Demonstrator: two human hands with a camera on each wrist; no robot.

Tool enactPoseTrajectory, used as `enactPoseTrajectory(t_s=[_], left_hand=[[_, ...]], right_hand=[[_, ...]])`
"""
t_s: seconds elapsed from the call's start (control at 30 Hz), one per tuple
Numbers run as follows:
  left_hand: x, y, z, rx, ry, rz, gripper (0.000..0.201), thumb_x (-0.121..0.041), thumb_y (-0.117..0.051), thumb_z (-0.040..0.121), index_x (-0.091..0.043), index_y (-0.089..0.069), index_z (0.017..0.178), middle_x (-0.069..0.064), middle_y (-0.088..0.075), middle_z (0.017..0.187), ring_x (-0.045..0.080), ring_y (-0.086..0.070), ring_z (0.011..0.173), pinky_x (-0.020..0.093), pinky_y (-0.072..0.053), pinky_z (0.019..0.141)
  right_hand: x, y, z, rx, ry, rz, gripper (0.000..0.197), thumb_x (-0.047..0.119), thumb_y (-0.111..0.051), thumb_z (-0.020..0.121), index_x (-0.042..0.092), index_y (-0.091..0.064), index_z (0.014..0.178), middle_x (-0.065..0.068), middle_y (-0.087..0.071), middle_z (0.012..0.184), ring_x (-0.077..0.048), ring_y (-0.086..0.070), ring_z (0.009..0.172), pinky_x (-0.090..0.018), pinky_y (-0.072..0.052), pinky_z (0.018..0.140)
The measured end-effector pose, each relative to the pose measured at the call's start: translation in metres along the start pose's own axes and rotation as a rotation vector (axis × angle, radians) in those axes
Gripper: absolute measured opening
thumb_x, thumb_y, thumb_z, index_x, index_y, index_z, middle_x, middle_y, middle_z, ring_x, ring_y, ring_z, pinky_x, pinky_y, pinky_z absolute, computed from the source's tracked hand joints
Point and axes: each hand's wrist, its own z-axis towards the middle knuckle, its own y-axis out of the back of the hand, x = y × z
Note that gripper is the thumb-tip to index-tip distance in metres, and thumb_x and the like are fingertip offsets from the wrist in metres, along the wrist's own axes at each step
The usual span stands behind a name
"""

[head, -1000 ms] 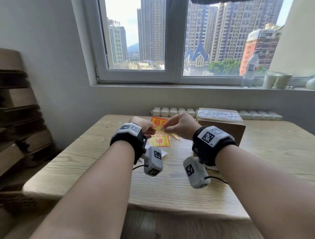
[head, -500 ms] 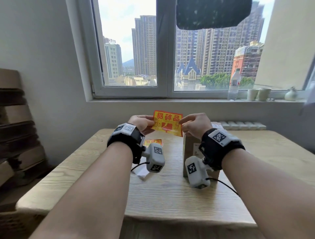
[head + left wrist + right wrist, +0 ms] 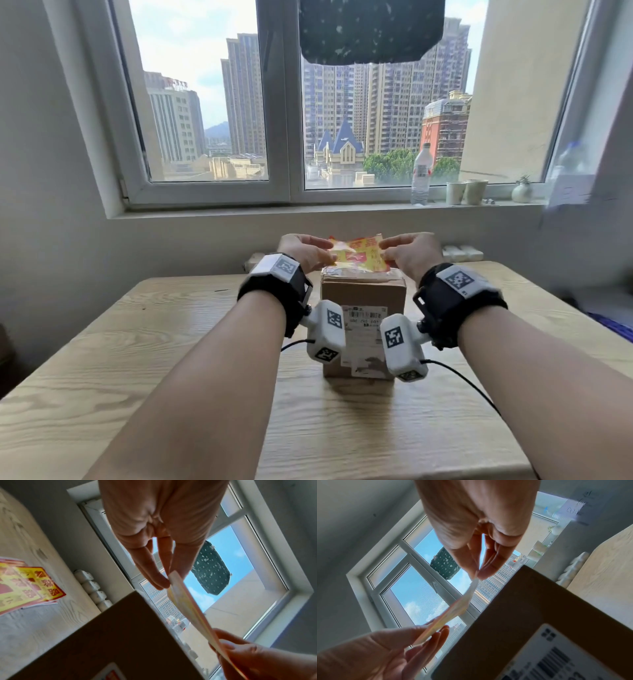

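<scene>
Left hand (image 3: 305, 253) and right hand (image 3: 411, 255) each pinch one end of the sticker (image 3: 358, 255), stretched just above the box (image 3: 363, 294) top, centre frame, box on bench (image 3: 137, 342).

Sticker (image 3: 358, 255): yellow, red print and border, blurred in the head view
Its hold: pinched at either end by my left hand (image 3: 305, 251) and right hand (image 3: 411, 253), stretched between them
Its pose: near flat, just above the box (image 3: 363, 294) top; touching or not, I cannot tell
Box: brown cardboard, upright on the table (image 3: 171, 342), white label (image 3: 364, 322) on its near face
</scene>
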Motion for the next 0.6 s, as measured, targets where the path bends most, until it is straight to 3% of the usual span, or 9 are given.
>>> enactPoseTrajectory(t_s=[0.17, 0.27, 0.37, 0.5, 0.6], left_hand=[[0.008, -0.009, 0.011, -0.012, 0.007, 0.155, 0.038, 0.008, -0.077, 0.069, 0.001, -0.071, 0.106, 0.013, -0.072, 0.099, 0.019, -0.070, 0.079, 0.021, -0.060, 0.070], [0.014, -0.009, 0.015, -0.039, 0.004, 0.204, 0.037, 0.002, -0.082, 0.064, -0.005, -0.074, 0.099, 0.013, -0.074, 0.101, 0.021, -0.073, 0.093, 0.030, -0.058, 0.087], [0.014, -0.010, 0.017, -0.037, -0.001, 0.228, 0.028, 0.000, -0.084, 0.060, -0.010, -0.075, 0.085, 0.011, -0.075, 0.100, 0.021, -0.073, 0.094, 0.031, -0.057, 0.089], [0.015, -0.009, 0.019, -0.044, -0.029, 0.290, 0.029, -0.007, -0.087, 0.054, -0.015, -0.077, 0.081, 0.005, -0.076, 0.094, 0.017, -0.073, 0.092, 0.030, -0.056, 0.090], [0.016, -0.008, 0.021, -0.036, -0.036, 0.309, 0.034, -0.008, -0.087, 0.054, -0.013, -0.077, 0.086, 0.004, -0.077, 0.094, 0.016, -0.073, 0.093, 0.029, -0.055, 0.092]], right_hand=[[-0.013, -0.003, 0.004, -0.025, -0.015, -0.098, 0.029, -0.001, -0.073, 0.074, 0.024, -0.071, 0.059, -0.009, -0.076, 0.098, -0.021, -0.072, 0.091, -0.037, -0.059, 0.085], [-0.012, -0.005, 0.003, -0.058, 0.001, -0.162, 0.016, 0.004, -0.073, 0.076, 0.019, -0.079, 0.078, -0.004, -0.076, 0.103, -0.017, -0.069, 0.098, -0.033, -0.055, 0.093], [-0.011, -0.005, 0.000, -0.096, 0.027, -0.235, 0.017, 0.008, -0.072, 0.078, 0.017, -0.080, 0.090, -0.001, -0.075, 0.106, -0.015, -0.068, 0.100, -0.031, -0.053, 0.095], [-0.009, -0.004, -0.001, -0.110, 0.022, -0.257, 0.017, 0.010, -0.072, 0.077, 0.017, -0.080, 0.090, -0.001, -0.075, 0.105, -0.015, -0.068, 0.100, -0.028, -0.053, 0.093], [-0.009, -0.003, -0.001, -0.109, 0.008, -0.270, 0.016, 0.011, -0.074, 0.074, 0.017, -0.080, 0.087, -0.001, -0.075, 0.105, -0.015, -0.068, 0.100, -0.029, -0.054, 0.093]])
